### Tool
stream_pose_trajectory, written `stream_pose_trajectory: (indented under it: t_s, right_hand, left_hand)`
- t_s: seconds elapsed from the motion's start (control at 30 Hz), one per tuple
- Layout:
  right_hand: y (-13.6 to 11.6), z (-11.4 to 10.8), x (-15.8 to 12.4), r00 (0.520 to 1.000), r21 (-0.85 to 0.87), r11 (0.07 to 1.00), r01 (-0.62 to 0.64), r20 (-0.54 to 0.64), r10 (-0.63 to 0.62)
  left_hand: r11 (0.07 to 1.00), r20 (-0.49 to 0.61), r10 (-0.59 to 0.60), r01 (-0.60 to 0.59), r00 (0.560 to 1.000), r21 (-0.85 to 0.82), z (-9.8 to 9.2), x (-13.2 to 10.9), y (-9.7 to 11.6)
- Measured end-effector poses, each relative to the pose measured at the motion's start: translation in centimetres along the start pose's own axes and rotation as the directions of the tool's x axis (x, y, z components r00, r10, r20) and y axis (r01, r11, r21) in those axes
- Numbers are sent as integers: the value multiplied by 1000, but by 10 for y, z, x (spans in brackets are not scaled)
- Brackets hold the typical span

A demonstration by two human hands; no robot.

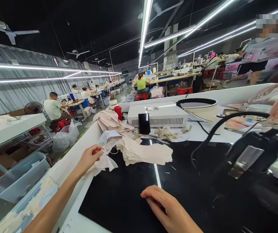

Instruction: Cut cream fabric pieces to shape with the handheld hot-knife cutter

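Observation:
My left hand [91, 157] is at the left edge of the black board [119, 191], its fingers pinched at some thin white pieces [106, 162]. Whether a piece is between the fingertips is hard to make out. Right of it lies a fanned stack of cream fabric pieces [148, 152]. Over the front of the board is my right hand [164, 205], fingers loosely bent and apart, with nothing visible in them. A crumpled pile of beige fabric [112, 121] rests behind the left hand.
Behind the board are a white vented box [157, 115], a black phone [144, 124] leaning on it, and fabric scraps [173, 133]. A black iron-like device [252, 152] with a thick hose stands right. A blue bin [20, 176] is lower left. People sit at sewing tables beyond; another person [252, 61] is at right.

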State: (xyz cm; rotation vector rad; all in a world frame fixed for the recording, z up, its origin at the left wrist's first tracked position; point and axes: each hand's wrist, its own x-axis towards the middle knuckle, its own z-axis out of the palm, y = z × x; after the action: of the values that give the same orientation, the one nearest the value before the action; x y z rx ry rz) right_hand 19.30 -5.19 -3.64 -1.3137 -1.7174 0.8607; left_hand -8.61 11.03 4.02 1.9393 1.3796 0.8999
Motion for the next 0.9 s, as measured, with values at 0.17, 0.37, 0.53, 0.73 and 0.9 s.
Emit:
stream_pose_trajectory:
  t_s: [0.17,0.37,0.53,0.73,0.9]
  right_hand:
    - [-21,27,-9,924,678,633,-374,217,314]
    - [-40,21,-14,870,908,224,-355,234,434]
    - [-27,12,-22,846,885,370,-283,49,531]
    - [-6,18,-28,932,780,591,-206,-27,362]
    - [-5,22,-24,965,725,651,-225,72,254]
  left_hand:
    - [987,66,144,-138,987,-85,35,-47,51]
    - [638,252,741,-770,623,28,96,-104,67]
    - [301,385,884,-953,266,-33,129,-128,59]
    - [464,266,865,-880,425,-100,103,-125,72]
    - [826,260,558,-557,788,-87,106,-97,59]
